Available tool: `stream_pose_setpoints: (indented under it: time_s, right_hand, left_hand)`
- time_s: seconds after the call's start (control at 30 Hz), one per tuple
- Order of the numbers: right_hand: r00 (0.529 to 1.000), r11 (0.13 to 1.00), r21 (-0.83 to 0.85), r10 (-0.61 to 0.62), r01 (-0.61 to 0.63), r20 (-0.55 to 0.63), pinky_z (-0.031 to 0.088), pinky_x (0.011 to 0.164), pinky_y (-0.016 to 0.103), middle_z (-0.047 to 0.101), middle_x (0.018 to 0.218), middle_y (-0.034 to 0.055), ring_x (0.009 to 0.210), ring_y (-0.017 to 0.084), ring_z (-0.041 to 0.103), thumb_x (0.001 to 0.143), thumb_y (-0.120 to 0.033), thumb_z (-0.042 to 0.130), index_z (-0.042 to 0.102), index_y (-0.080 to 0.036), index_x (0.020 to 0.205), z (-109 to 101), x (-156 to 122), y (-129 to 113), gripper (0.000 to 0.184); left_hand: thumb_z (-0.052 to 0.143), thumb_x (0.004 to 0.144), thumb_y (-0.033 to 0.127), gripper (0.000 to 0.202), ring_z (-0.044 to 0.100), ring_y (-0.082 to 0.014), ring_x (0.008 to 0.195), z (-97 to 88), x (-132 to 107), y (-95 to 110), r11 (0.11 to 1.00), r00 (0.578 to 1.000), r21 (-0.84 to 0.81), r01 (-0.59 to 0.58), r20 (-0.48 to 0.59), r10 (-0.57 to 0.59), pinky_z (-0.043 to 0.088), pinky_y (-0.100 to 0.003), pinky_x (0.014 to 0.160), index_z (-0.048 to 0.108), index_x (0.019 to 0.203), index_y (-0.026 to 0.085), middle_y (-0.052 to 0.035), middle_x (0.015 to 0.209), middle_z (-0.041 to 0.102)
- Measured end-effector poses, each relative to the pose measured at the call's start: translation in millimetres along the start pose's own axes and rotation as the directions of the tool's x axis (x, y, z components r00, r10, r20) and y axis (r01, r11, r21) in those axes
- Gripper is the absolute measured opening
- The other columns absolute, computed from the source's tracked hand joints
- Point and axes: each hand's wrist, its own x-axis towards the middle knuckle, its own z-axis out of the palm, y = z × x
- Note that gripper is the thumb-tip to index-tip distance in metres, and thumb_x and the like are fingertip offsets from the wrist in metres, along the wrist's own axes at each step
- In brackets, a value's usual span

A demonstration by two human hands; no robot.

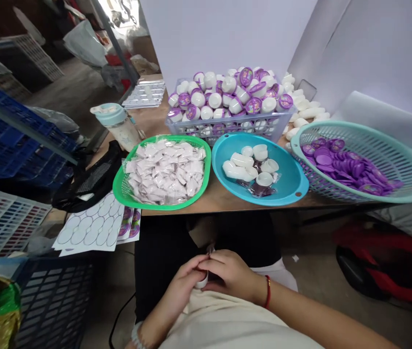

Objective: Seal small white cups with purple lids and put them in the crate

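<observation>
Holding a small white cup, the left hand has its fingers bent round the side, above the lap, on the near side of the blue bowl and a little to its left. The right hand curves over the cup's top, touching the left fingers; its fingers are partly bent, but I cannot tell if they grip anything. Inside the blue bowl lie more white cups and some dark little packets. Left of the bowl, a green basket is full of pale wrapped packets. Right of it, a pale green basket holds purple lids. Behind the bowl, a see-through bin is heaped with purple-topped white pots.
</observation>
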Motion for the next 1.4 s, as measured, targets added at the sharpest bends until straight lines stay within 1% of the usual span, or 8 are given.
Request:
stream_pose_setpoints:
  time_s: [0.2,0.33,0.47,0.87,1.1,1.23,1.33,1.4]
  right_hand:
    - [0.997,0.991,0.124,0.052,-0.059,0.060,0.055,0.083,0.033,0.080,0.102,0.0082,0.090,0.023,0.075,0.095,-0.058,0.075,0.069,-0.019,0.122,1.9,1.2,3.0,0.048]
    - [0.994,0.984,0.163,0.051,-0.066,0.096,0.056,0.085,0.034,0.081,0.105,0.0088,0.095,0.024,0.076,0.098,-0.064,0.068,0.067,-0.018,0.125,0.3,-1.8,2.0,0.053]
    - [0.994,0.988,0.146,0.027,-0.042,0.105,0.056,0.087,0.033,0.080,0.116,0.0109,0.101,0.024,0.077,0.102,-0.064,0.062,0.065,-0.018,0.130,-2.4,-4.1,-0.7,0.055]
    - [0.996,0.999,0.033,-0.008,0.005,0.087,0.051,0.081,0.031,0.078,0.108,0.0077,0.094,0.020,0.072,0.107,-0.056,0.055,0.065,-0.018,0.137,-0.5,-10.2,0.8,0.048]
    - [0.992,0.983,-0.177,0.073,-0.055,0.099,0.044,0.083,0.036,0.077,0.102,0.0069,0.092,0.022,0.068,0.106,-0.040,0.061,0.072,-0.021,0.123,-30.6,-18.0,15.2,0.028]
    - [0.990,0.975,-0.219,0.070,-0.041,0.124,0.047,0.098,0.042,0.078,0.114,0.0076,0.109,0.024,0.069,0.103,-0.036,0.065,0.071,-0.021,0.123,-36.6,-13.9,19.4,0.026]
    - [0.983,0.968,-0.239,-0.034,0.078,0.183,0.038,0.119,0.052,0.077,0.128,0.0074,0.132,0.027,0.064,0.104,-0.040,0.062,0.073,-0.024,0.123,-37.6,-16.1,34.1,0.027]
    - [0.983,0.956,-0.290,0.015,0.040,0.183,0.030,0.125,0.058,0.076,0.134,0.0068,0.139,0.029,0.060,0.105,-0.041,0.061,0.076,-0.028,0.123,-51.9,-29.7,54.1,0.027]
  left_hand:
    - [0.070,0.072,0.027,0.032,0.066,-0.0229,0.087,2.7,-6.7,1.6,0.997,0.998,-0.043,0.062,0.007,-0.062,0.047,-0.031,0.079,0.077,0.104,0.022,-0.0006,0.087,0.075]
    - [0.068,0.074,0.028,0.024,0.065,-0.0210,0.079,7.2,-11.6,0.5,0.993,0.996,-0.070,0.092,-0.011,-0.093,0.044,-0.028,0.071,0.075,0.096,0.020,-0.0003,0.078,0.071]
    - [0.072,0.073,0.030,0.020,0.064,-0.0202,0.083,11.0,-15.8,-2.8,0.996,0.996,-0.050,0.067,-0.061,-0.070,0.043,-0.027,0.072,0.075,0.091,0.020,-0.0006,0.086,0.072]
    - [0.074,0.075,0.035,0.024,0.061,-0.0189,0.079,14.0,-21.9,-7.9,0.999,0.994,-0.008,0.050,-0.097,-0.051,0.044,-0.028,0.072,0.074,0.094,0.020,0.0004,0.082,0.069]
    - [0.078,0.076,0.039,0.030,0.062,-0.0189,0.080,10.2,-24.2,-9.7,0.997,0.991,0.070,0.031,-0.129,-0.021,0.043,-0.027,0.075,0.076,0.101,0.021,0.0007,0.082,0.072]
    - [0.073,0.080,0.044,0.030,0.060,-0.0185,0.072,8.1,-15.2,-5.9,0.993,0.993,0.120,0.010,-0.117,0.004,0.041,-0.028,0.070,0.075,0.099,0.021,0.0010,0.078,0.070]
    - [0.070,0.081,0.044,0.029,0.062,-0.0203,0.073,9.8,-4.2,-2.3,0.984,0.997,0.178,-0.020,-0.075,0.034,0.043,-0.030,0.072,0.074,0.098,0.022,0.0003,0.077,0.070]
    - [0.069,0.080,0.042,0.027,0.063,-0.0216,0.077,11.2,1.3,-0.7,0.972,0.998,0.230,-0.046,-0.035,0.056,0.045,-0.032,0.076,0.075,0.098,0.022,-0.0004,0.080,0.072]
